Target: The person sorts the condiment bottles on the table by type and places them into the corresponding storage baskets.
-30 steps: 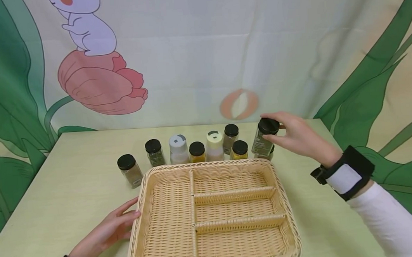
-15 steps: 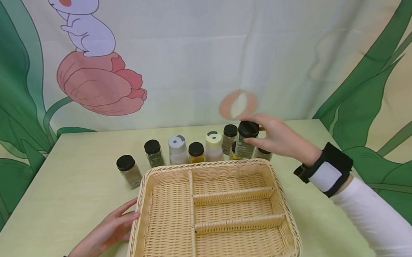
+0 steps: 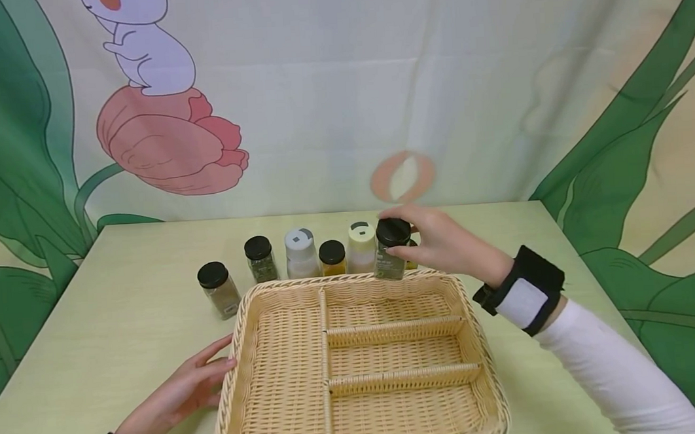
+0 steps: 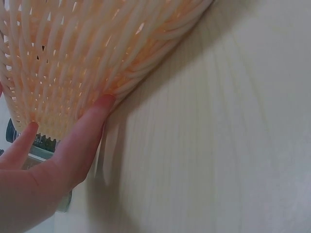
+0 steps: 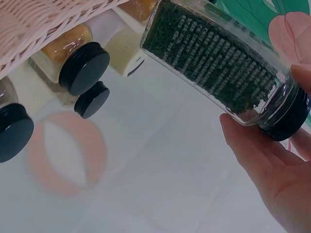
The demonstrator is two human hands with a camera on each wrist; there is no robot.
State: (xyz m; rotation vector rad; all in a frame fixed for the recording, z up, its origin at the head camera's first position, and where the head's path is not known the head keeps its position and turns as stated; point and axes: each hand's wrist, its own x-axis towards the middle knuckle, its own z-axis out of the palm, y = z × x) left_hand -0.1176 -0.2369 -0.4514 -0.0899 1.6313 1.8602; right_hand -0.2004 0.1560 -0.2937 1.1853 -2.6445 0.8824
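My right hand [image 3: 434,242] grips a glass spice jar [image 3: 389,257] of dark green dried herb near its black lid. The jar is raised at the basket's back rim and overlaps it in the head view. The right wrist view shows white print on the held jar [image 5: 209,60], with fingers and thumb about its lid end. My left hand [image 3: 182,386] touches the left side of a divided wicker basket [image 3: 327,362]. In the left wrist view its fingertips [image 4: 104,102] lie against the woven wall, fingers fairly straight.
Behind the basket stand a white-capped shaker [image 3: 300,252], a yellow-capped shaker [image 3: 361,248], a yellow spice jar [image 3: 332,257] and a green herb jar [image 3: 261,257]. A brown spice jar [image 3: 219,289] stands at the basket's back left corner. A printed curtain [image 3: 318,113] hangs behind the table.
My right hand has carried the herb jar leftward from the right end of the row, past other jars, and slightly toward the basket. My left hand stays at the basket's side.
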